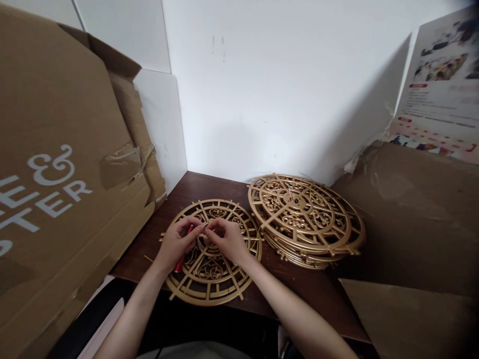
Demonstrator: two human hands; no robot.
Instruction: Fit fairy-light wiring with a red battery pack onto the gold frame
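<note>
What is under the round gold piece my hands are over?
The dark brown tabletop shows through gaps in the gold piece. Your left hand and right hand block some gaps, and whatever lies directly beneath its solid parts can't be seen.

Soft light on white wall (262, 89), diagonal shadow (368, 107) at right, poster (441, 94) blurry, wide-angle stretch toward edges

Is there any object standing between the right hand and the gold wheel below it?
Nothing visible stands between the right hand and the gold wheel. The red object is in the left hand; the stacked wheels lie farther right.
</note>
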